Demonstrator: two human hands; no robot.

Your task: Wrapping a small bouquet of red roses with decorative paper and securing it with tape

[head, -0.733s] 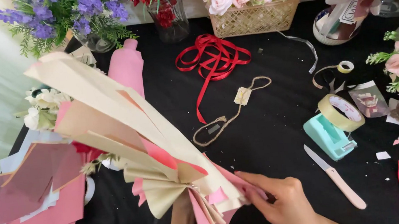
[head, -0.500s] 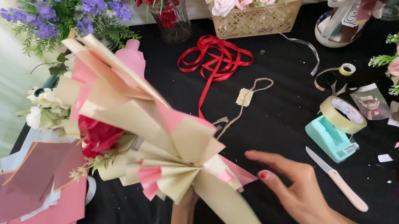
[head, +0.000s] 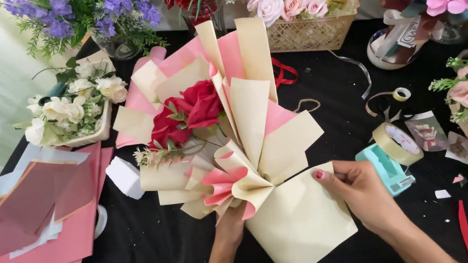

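Cream-and-pink wrapping paper (head: 256,117), red roses (head: 190,110)

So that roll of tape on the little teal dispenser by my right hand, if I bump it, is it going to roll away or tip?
The tape roll leans tilted against the teal dispenser, so a bump would probably slide it off flat rather than send it rolling. It looks light, so the right hand could easily shift it. The black tablecloth would likely slow it.

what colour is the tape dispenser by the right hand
Light turquoise tape dispenser, beside the right hand; head view.

Left hand (head: 230,226) raised upright, fingers closed in a grip, right hand (head: 361,190) pinching, thumb forward
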